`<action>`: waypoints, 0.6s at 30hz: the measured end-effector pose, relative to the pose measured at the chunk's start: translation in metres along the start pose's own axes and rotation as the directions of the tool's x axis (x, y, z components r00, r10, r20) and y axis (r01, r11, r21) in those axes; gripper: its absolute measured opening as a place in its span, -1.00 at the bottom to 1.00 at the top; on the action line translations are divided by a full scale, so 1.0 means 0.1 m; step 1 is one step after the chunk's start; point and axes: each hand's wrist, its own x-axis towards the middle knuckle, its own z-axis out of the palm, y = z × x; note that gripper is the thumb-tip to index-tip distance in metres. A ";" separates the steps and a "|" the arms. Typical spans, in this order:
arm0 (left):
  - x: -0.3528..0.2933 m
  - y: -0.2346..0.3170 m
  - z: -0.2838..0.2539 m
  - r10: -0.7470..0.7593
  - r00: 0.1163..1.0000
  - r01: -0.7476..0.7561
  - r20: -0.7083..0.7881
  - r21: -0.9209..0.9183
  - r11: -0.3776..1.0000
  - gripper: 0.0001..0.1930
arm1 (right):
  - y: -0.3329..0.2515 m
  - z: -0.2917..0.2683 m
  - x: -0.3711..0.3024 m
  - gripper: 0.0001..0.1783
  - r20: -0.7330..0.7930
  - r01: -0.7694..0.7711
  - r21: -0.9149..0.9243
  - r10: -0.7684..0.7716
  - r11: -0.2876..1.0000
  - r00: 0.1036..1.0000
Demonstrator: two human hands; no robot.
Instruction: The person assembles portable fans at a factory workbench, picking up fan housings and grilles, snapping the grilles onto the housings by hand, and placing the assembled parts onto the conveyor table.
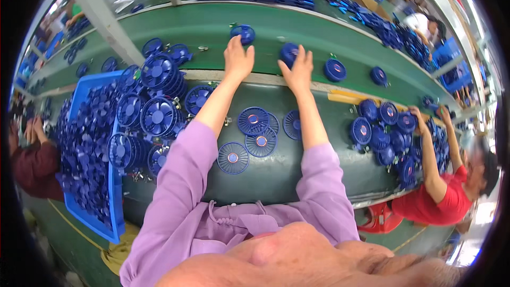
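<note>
Both my arms reach over the bench to the green conveyor belt. My left hand has its fingers stretched out and its thumb apart, at the near edge of a dark blue fan head. Spread fingers and thumb of my right hand lie against a second blue fan head, which is slightly blurred. Whether either hand presses on its fan head, I cannot tell. Between my forearms, several round blue fan grilles with spokes lie flat on the dark bench, some overlapping.
To my left, stacked fan heads stand beside a blue crate of fan blades. More fan heads sit on the green belt. At right, a person in red reaches past piled fan heads. A grey post rises at left.
</note>
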 end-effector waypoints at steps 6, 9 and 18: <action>0.55 -0.36 0.29 -0.188 0.982 0.172 0.028 0.281 0.944 -0.38 | -0.52 -0.70 -0.81 -0.14 0.525 0.204 0.494 -0.477 0.845 0.704; 0.71 -0.33 0.53 -0.232 0.969 0.193 0.087 0.327 0.925 -0.40 | -0.62 -0.79 -1.13 -0.13 0.622 0.363 0.401 -0.541 0.841 0.566; 0.76 -0.48 0.65 -0.282 0.923 0.152 0.261 0.426 0.892 -0.69 | -0.58 -0.76 -1.01 -0.33 0.565 0.122 0.590 -0.515 0.799 0.644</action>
